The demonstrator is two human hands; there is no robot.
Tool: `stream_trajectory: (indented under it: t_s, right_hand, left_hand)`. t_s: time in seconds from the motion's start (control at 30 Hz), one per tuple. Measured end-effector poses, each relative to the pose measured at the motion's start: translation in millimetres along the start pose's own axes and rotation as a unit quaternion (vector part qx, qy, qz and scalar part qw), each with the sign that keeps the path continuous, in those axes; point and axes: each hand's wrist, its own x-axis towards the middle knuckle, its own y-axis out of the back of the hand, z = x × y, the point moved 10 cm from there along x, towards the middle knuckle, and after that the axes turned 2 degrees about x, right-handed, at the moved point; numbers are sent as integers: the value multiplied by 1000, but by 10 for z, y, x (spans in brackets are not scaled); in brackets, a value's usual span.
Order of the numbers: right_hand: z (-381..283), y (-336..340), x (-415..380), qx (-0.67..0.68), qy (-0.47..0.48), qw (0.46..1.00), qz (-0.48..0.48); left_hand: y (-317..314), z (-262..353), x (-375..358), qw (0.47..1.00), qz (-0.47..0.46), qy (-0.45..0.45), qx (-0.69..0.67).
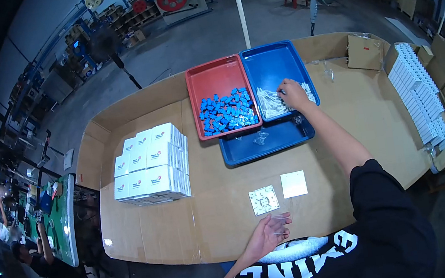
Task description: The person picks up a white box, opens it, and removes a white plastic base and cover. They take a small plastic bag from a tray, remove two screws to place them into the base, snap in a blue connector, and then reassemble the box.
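Note:
My right hand (293,94) reaches into the blue tray (272,65) at the white packets (269,103), its fingers bent and pressed together. Whatever is between them is too small to name. Near the front edge, my left hand (270,232) is palm up, with its fingers curled round a clear plastic bag (280,225). Just beyond it lie a printed white sheet (264,200) and a plain white square (294,184). Beside the blue tray, a red tray (216,75) holds several small blue pieces (225,111).
Another blue tray (268,144) sits in front, with crumpled clear plastic in it. Stacked white boxes (144,166) stand left. Rows of white boxes (416,96) line the right side. Cardboard walls (133,103) edge the table. Other people (44,255) are at far left.

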Motion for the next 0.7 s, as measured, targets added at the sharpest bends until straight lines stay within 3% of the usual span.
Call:
stream_trajectory:
  t_s: [0.2, 0.67, 0.7]
  right_hand:
    - [75, -5, -55, 7, -8, 999, 51]
    - [13, 51, -65, -30, 21, 997, 67]
    - [170, 20, -34, 150, -72, 984, 57]
  left_hand:
    - [19, 244, 9, 994, 87, -56, 24]
    - [-79, 396, 100, 992, 99, -76, 33]
    - [-87, 410, 108, 991, 101, -76, 37]
